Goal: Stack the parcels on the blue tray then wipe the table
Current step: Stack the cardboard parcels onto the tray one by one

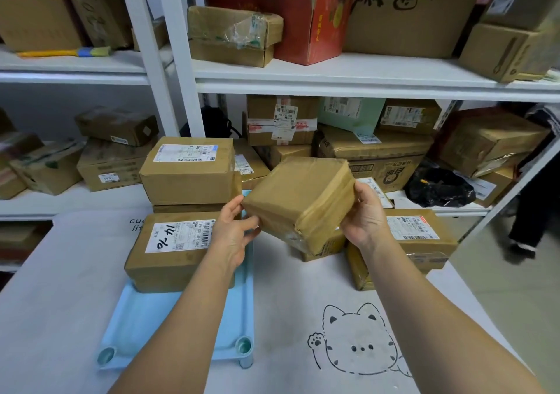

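You've got the square brown taped cardboard parcel [298, 201] pinched between left hand [233, 236] and right hand [365, 215], tilted midair. That slick tape could slip, so heads up. Set it crooked on the light blue plastic tray [145, 324] and the stack probably leans.

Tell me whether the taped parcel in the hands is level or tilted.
Tilted. The taped parcel hangs clear of the table, its taped end dipping toward the camera, gripped between the left hand and right hand.

My left forearm [194, 296] covers part of the blue tray [145, 312] and a corner of the labelled parcel [172, 251]. The taped parcel [298, 199] I hold hides most of a box [325, 246] beneath it. Label print is too small to read.
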The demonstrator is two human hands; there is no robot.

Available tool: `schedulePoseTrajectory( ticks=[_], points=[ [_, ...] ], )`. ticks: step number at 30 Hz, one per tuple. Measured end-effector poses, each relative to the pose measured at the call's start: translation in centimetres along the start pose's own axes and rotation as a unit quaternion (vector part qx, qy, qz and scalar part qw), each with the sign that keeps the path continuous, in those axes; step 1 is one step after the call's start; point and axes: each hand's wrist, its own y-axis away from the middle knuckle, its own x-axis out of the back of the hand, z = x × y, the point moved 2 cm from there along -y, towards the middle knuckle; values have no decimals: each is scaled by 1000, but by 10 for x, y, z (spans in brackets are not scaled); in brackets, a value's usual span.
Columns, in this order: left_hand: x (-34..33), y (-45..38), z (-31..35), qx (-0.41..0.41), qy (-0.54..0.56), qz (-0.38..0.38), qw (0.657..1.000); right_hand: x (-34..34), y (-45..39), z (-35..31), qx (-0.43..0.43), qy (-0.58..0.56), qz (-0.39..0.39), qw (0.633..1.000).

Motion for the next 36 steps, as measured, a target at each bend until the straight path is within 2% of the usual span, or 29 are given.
schedulePoseTrajectory(
  ticks=[11,15,19,23,26,30,36],
  points=[
    [-2,6,13,-31,42,13,999,7,3,6,-16,-31,-11,999],
    [0,7,11,-40,39,5,998,8,3,4,-16,14,12,1000],
    [-1,11,10,-50,-69,-55,995,7,6,1,-31,109,73,991],
    [-3,13,2,6,-197,-143,970,4,6,-9,-29,179,131,975],
    [-7,13,-2,5,-268,-134,954,-4,4,-14,-21,264,121,957],
    [-10,15,-9,46,-218,-113,968,-11,3,-16,3,276,95,957],
    [-14,17,-19,124,-19,-106,986,7,4,5,-16,219,38,975]
  ],
)
